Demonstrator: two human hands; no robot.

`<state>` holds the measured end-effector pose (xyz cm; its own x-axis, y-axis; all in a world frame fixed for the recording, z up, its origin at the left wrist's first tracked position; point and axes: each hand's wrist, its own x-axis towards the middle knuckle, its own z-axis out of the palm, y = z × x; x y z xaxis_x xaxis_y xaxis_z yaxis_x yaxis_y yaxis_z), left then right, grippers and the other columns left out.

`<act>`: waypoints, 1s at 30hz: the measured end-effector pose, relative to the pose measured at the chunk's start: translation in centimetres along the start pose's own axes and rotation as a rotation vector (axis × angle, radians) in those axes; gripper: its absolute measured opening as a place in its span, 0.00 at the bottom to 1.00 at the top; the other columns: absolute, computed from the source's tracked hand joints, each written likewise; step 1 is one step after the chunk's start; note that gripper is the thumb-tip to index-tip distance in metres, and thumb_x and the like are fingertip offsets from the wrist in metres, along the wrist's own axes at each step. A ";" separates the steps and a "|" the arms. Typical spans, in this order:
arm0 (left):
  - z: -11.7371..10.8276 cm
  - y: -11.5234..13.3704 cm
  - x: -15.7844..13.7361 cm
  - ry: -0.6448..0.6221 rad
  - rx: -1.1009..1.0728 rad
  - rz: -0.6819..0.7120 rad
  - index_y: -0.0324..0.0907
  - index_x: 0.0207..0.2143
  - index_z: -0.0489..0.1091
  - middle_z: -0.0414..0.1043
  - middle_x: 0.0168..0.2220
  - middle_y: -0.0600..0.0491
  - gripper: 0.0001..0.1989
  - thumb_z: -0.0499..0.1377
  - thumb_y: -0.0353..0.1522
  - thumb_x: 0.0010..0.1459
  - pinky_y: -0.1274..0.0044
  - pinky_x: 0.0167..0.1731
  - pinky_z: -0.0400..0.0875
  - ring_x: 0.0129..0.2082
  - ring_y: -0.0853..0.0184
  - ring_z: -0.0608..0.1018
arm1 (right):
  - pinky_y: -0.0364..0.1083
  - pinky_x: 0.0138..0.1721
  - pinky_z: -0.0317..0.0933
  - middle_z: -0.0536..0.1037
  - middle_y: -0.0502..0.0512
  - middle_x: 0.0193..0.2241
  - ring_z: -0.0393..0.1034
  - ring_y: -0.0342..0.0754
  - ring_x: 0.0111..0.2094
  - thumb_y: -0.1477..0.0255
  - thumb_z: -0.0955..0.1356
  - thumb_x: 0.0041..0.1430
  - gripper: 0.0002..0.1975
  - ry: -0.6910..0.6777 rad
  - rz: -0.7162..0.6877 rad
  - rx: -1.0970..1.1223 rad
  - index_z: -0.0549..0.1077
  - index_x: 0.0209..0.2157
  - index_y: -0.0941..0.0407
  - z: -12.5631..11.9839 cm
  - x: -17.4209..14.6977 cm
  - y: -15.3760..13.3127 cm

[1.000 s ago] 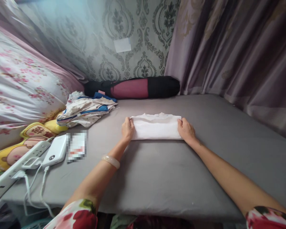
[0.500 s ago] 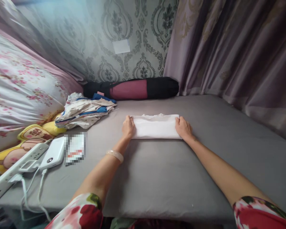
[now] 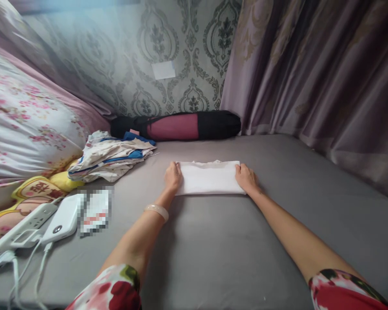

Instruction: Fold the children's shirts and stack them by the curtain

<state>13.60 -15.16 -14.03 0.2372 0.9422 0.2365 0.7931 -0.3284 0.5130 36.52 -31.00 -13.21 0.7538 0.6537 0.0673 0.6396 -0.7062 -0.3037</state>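
Note:
A white cloth [image 3: 210,180], folded into a flat oblong, lies on the grey sheet [image 3: 220,245] in the middle of the view. My left hand [image 3: 173,176] grips its left end, fingers curled over the edge. At the opposite end my right hand [image 3: 247,177] is closed on the cloth too, thumb on top. A slightly ruffled edge shows along the cloth's far side. What kind of garment or cloth it is, I cannot make out. Parts of my fingers are hidden beneath it.
Crumpled clothing [image 3: 113,157] lies to the left. Nearer are a white power bank [image 3: 63,219], a power strip [image 3: 29,228] with cables and a yellow plush cushion [image 3: 35,191]. A black and maroon long bag [image 3: 174,125] rests along the wall; curtains [image 3: 297,73] hang at right.
The view has tilted slightly upward, so everything sits a little lower in the picture. Both hands keep hold of the folded cloth, which has hardly moved on the sheet.

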 end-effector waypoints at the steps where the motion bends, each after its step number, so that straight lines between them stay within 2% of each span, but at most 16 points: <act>1: 0.1 -0.1 0.1 -0.002 0.003 0.001 0.42 0.40 0.65 0.75 0.41 0.43 0.14 0.43 0.37 0.69 0.75 0.33 0.61 0.40 0.60 0.77 | 0.50 0.42 0.62 0.77 0.68 0.42 0.73 0.58 0.45 0.61 0.52 0.69 0.24 -0.007 0.004 0.001 0.71 0.48 0.59 0.0 0.1 0.0; 10: 1.5 -1.1 0.7 0.006 0.072 -0.011 0.42 0.39 0.66 0.75 0.41 0.44 0.14 0.43 0.38 0.69 0.75 0.34 0.62 0.41 0.62 0.76 | 0.52 0.46 0.62 0.77 0.69 0.44 0.72 0.58 0.47 0.61 0.53 0.69 0.24 -0.073 0.069 -0.026 0.71 0.50 0.59 0.6 0.8 -0.2; 20: 2.2 -1.5 0.9 -0.010 0.153 -0.008 0.41 0.41 0.66 0.74 0.43 0.43 0.13 0.45 0.36 0.67 0.75 0.38 0.65 0.44 0.61 0.76 | 0.52 0.44 0.63 0.78 0.68 0.41 0.74 0.59 0.44 0.69 0.55 0.67 0.19 -0.039 0.108 -0.017 0.69 0.50 0.60 0.9 0.8 -0.2; 30: 2.2 -1.2 0.6 0.014 0.207 -0.010 0.36 0.45 0.65 0.72 0.45 0.39 0.15 0.43 0.34 0.68 0.73 0.43 0.66 0.47 0.58 0.75 | 0.54 0.44 0.63 0.78 0.69 0.40 0.74 0.59 0.44 0.69 0.56 0.66 0.18 -0.018 0.116 -0.022 0.69 0.49 0.61 1.4 0.8 -0.4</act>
<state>14.06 -14.02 -16.30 0.2218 0.9441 0.2440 0.8943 -0.2967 0.3349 36.73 -29.83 -14.35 0.8200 0.5722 0.0156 0.5518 -0.7829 -0.2875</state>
